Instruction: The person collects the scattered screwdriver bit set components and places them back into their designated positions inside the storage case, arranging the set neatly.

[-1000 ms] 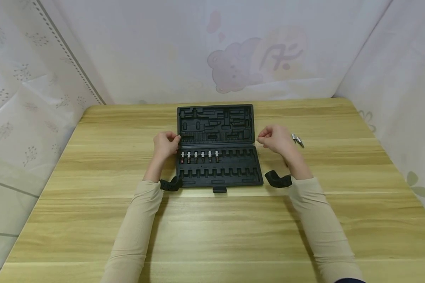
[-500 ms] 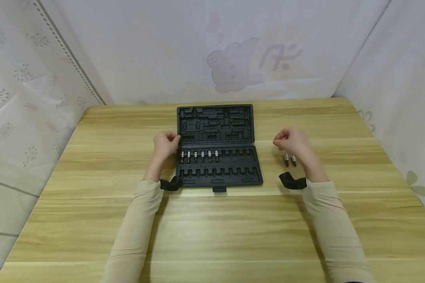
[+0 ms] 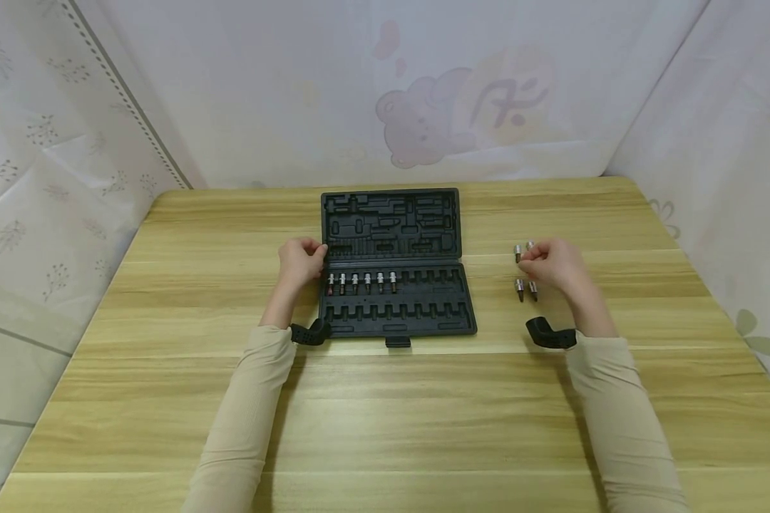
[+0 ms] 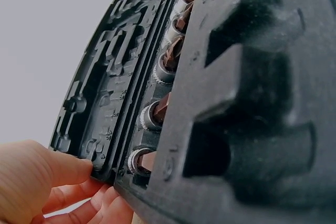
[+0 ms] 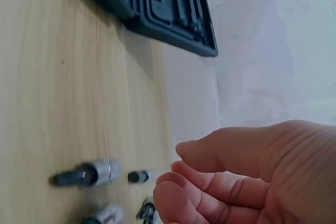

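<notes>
A black bit socket case (image 3: pixel 398 324) lies unfolded on the table, with several bit sockets (image 3: pixel 368 282) in the left part of its upper slot row. My left hand (image 3: pixel 300 260) pinches the case's left edge by the hinge, thumb on top and fingers underneath in the left wrist view. To the right of the case, my right hand (image 3: pixel 555 265) hovers among loose silver bit sockets (image 3: pixel 520 286). Its thumb (image 5: pixel 220 153) stands apart from the loosely bent fingers, with nothing between them. One loose bit socket (image 3: pixel 517 251) is right at the fingertips; another is partly hidden by the hand.
The wooden table (image 3: pixel 385 420) carries the case near its back edge. A patterned cloth (image 3: pixel 263 92) hangs behind and at both sides. Black wrist mounts (image 3: pixel 552 335) stick out from both sleeves, the left one overlapping the case's front left corner in the head view.
My right hand has moved right, from beside the case to the loose bit sockets, uncovering the nearer two. The left hand stays on the case edge.
</notes>
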`<state>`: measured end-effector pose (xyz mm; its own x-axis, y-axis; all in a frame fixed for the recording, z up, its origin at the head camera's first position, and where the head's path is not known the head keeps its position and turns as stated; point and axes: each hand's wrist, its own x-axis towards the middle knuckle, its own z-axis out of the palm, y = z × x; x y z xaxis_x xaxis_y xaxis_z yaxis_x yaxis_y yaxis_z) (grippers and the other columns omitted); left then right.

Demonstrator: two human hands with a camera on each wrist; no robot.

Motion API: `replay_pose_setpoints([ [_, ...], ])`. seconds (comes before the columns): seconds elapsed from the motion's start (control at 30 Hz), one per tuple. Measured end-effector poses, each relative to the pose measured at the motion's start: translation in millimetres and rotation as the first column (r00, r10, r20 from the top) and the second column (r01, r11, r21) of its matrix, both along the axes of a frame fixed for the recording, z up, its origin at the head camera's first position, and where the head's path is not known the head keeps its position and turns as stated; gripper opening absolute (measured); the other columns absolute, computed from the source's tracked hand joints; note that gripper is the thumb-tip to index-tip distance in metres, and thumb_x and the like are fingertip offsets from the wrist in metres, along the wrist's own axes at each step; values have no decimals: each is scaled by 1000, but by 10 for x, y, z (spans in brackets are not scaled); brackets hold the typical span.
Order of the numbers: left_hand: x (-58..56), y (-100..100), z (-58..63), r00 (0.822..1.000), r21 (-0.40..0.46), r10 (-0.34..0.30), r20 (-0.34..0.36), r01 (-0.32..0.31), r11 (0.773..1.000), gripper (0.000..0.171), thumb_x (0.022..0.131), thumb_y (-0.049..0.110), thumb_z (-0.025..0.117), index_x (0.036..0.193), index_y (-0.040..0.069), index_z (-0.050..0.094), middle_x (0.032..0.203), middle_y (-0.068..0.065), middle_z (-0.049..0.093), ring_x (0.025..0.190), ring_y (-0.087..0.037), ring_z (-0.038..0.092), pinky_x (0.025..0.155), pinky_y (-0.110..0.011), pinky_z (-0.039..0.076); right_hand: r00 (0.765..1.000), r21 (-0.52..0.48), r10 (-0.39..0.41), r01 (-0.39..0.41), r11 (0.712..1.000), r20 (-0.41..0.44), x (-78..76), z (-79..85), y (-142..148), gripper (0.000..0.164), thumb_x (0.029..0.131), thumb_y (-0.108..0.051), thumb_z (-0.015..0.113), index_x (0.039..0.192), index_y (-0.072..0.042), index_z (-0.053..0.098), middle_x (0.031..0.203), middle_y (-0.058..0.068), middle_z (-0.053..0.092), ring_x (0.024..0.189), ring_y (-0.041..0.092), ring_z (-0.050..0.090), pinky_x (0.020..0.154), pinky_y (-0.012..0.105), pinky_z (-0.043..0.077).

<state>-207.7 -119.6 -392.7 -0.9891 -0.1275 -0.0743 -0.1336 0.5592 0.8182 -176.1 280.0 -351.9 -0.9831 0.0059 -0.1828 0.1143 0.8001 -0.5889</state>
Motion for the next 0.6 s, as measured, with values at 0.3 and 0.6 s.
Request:
replay_pose_setpoints([
  [0.3, 7, -3, -2, 1000, 3, -5, -11, 5, 1000, 21, 93, 13, 56, 93, -6, 65, 85, -17, 62, 58, -14, 55, 50, -22, 51, 998, 44, -11, 9, 999, 60, 66, -36, 134, 22, 86, -14, 65, 89, 7, 62, 69, 6, 63, 64, 13, 54, 57, 26, 42],
  [0.6, 12, -5, 8, 1000, -1, -3, -15, 3, 1000, 21, 93, 13, 56, 91, -6, 65, 83, -16, 61, 55, -12, 54, 49, -22, 51, 992, 90, 4, -15, 996, 124, 117, -65, 196, 25, 85, -21, 66, 78, 3, 63, 59, 1, 59, 61, 14, 50, 55, 27, 40],
])
